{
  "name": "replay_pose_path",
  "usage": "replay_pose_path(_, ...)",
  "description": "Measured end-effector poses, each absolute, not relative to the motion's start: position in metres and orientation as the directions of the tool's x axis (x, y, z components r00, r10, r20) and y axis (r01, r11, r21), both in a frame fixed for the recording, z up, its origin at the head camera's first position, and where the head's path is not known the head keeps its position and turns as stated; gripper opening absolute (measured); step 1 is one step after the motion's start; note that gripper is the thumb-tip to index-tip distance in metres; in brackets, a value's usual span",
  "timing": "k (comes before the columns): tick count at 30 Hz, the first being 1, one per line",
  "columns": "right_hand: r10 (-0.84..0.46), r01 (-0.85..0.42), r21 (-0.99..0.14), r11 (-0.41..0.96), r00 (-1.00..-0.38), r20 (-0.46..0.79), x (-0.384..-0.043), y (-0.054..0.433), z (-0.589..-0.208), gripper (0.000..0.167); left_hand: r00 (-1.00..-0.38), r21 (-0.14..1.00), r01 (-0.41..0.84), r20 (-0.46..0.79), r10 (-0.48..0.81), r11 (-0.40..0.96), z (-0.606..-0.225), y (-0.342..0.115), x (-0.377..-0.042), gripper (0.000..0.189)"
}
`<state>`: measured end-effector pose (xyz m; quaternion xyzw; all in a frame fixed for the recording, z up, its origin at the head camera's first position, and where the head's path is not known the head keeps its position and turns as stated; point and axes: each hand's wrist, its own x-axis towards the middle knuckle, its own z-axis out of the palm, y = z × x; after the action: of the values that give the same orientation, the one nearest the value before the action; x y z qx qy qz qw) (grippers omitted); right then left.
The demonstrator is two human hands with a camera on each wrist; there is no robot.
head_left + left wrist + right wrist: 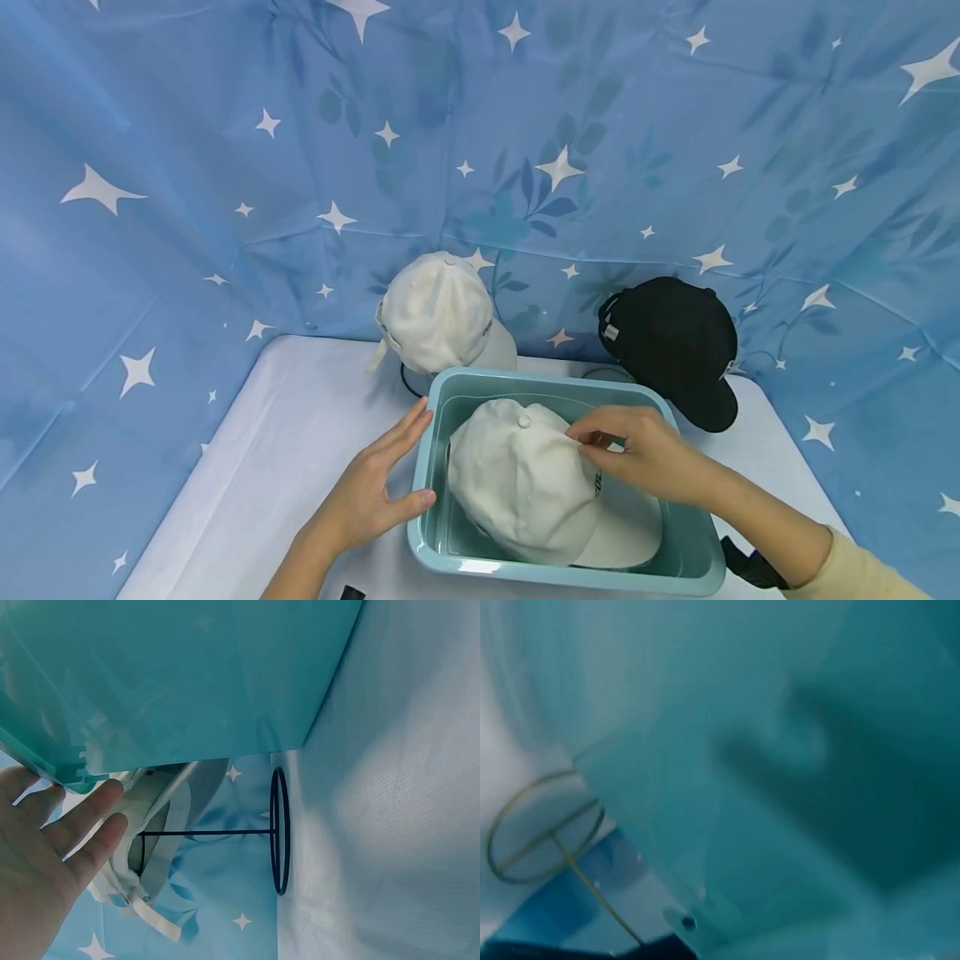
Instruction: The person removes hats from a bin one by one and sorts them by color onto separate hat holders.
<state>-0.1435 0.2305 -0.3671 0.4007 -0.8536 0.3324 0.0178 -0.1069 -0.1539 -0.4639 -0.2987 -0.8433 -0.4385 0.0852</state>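
Note:
A white baseball cap [517,483] lies crown up inside a teal plastic tub [600,575], its brim toward the tub's right side. My right hand [652,454] reaches over the tub's right side and pinches the front of the cap's crown between thumb and fingers. At the tub's left rim is my left hand [367,492], its fingers spread and relaxed, the fingertips touching the rim. In the left wrist view the left hand [37,862] lies beside the tub wall [187,682]. The right wrist view has only the tub wall [667,750] and a blurred shadow; the hand is hidden there.
Behind the tub, a second white cap [438,312] hangs on a black wire stand [279,832]. A black cap [671,342] sits at the back right, near a brass-coloured wire stand [547,840]. A white-covered table [300,417] meets blue star-patterned cloth [450,183].

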Motion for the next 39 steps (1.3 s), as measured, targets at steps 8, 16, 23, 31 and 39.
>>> replay_pose_path(8, -0.671, -0.749, -0.477, 0.460, -0.645, 0.366, -0.142, 0.234, -0.345, 0.042, -0.807, 0.685, 0.581, 0.411, 0.425, 0.439, -0.464, -0.153, -0.107, 0.086)
replay_pose_path(16, -0.684, -0.822, -0.397, 0.408, -0.563, 0.463, -0.145, 0.234, -0.328, 0.048, -0.808, 0.684, 0.579, 0.409, 0.424, 0.445, -0.462, -0.154, -0.107, 0.085)
replay_pose_path(23, -0.679, -0.832, -0.397, 0.388, -0.549, 0.486, -0.148, 0.234, -0.313, 0.051, -0.808, 0.685, 0.579, 0.407, 0.427, 0.442, -0.464, -0.154, -0.108, 0.085)
replay_pose_path(31, -0.676, -0.858, -0.357, 0.369, -0.511, 0.530, -0.158, 0.231, -0.300, 0.053, -0.806, 0.691, 0.580, 0.408, 0.429, 0.432, -0.464, -0.153, -0.108, 0.085)
replay_pose_path(39, -0.663, -0.856, -0.346, 0.384, -0.516, 0.542, -0.164, 0.232, -0.289, 0.053, -0.814, 0.697, 0.568, 0.394, 0.427, 0.438, -0.465, -0.153, -0.108, 0.085)
